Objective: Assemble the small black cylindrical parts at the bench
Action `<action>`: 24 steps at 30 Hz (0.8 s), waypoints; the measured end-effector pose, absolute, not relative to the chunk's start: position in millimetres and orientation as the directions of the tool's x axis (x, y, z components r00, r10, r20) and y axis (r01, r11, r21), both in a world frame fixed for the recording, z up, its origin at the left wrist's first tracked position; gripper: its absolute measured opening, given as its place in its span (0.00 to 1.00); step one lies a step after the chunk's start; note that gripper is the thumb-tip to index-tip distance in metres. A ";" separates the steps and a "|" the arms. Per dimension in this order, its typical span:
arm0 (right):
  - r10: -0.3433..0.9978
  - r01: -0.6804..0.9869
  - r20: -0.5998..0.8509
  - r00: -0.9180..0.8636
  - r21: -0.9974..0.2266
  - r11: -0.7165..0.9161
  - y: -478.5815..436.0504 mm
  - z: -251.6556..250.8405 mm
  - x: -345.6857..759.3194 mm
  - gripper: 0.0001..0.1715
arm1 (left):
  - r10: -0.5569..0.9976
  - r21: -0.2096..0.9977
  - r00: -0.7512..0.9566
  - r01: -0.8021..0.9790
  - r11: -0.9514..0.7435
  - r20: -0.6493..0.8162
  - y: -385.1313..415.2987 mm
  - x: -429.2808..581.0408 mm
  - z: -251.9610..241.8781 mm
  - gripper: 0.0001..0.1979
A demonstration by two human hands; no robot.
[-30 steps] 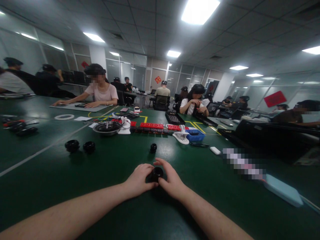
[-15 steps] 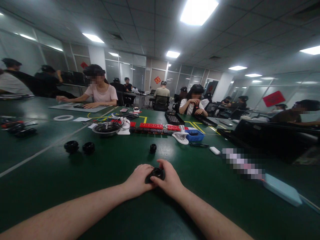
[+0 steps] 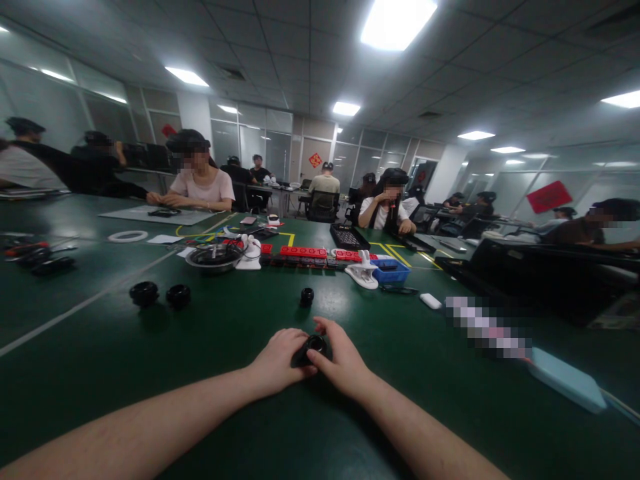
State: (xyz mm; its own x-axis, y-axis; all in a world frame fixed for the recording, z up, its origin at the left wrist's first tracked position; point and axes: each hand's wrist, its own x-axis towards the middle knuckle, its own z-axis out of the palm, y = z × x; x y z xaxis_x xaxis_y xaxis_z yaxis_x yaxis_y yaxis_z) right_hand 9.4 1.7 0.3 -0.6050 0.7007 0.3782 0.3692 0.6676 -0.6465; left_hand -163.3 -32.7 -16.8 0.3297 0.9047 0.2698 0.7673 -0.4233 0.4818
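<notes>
Close in front of me, a black round fitting (image 3: 317,344) with an open hole in its top stands on the green table. My left hand (image 3: 281,360) wraps it from the left, fingers closed along its side. From the right, my right hand (image 3: 343,357) grips the ring-like top, its thumb on the near side and index finger on the far side. My palms hide the fitting's lower part. Straight beyond my hands is a smaller black fitting (image 3: 307,297). Two larger black fittings, a left one (image 3: 144,293) and a right one (image 3: 178,295), stand to the left.
Across the table lie a black bowl (image 3: 213,259), red numbered blocks (image 3: 303,251), a white stand (image 3: 363,274) and a blue bin (image 3: 391,271). To the right are a white case (image 3: 430,301) and a light-blue box (image 3: 567,380). Co-workers sit at the far side.
My right thumb has slid slightly to the right along the fitting's top. Both hands otherwise keep their place. A co-worker at the far left has drawn one hand inward.
</notes>
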 end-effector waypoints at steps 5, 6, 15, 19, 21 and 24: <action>0.764 0.457 0.370 -0.529 -0.634 0.624 2.1 -2.5 5.4 0.32 | 0.908 0.485 0.325 0.769 -0.417 0.266 -32.9 -162.5 -15.0 0.19; 0.765 0.448 0.371 -0.527 -0.643 0.621 2.3 -3.0 4.9 0.31 | 0.908 0.482 0.326 0.771 -0.417 0.264 -32.9 -162.4 -14.7 0.18; 0.677 0.157 0.357 -0.644 -0.804 0.574 5.7 -1.5 11.5 0.33 | 0.911 0.468 0.317 0.783 -0.409 0.266 -33.6 -162.6 -15.7 0.22; 0.707 0.293 0.384 -0.594 -0.715 0.635 4.5 -1.5 11.0 0.33 | 0.907 0.458 0.323 0.786 -0.416 0.269 -33.3 -162.7 -16.5 0.21; 0.725 0.356 0.391 -0.567 -0.678 0.644 4.3 -3.0 9.1 0.35 | 0.903 0.463 0.329 0.778 -0.425 0.276 -33.1 -162.4 -16.0 0.20; 0.755 0.427 0.393 -0.525 -0.646 0.633 4.5 -5.3 6.1 0.38 | 0.901 0.468 0.332 0.772 -0.430 0.280 -32.9 -161.6 -14.7 0.19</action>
State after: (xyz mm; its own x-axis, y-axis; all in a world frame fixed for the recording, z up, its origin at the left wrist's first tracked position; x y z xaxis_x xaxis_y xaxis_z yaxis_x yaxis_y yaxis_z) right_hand 6.1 4.5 -5.3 -0.5253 0.7549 0.3926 0.4267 0.6329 -0.6461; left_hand -161.6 -32.9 -14.7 0.3319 0.9008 0.2800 0.7724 -0.4299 0.4675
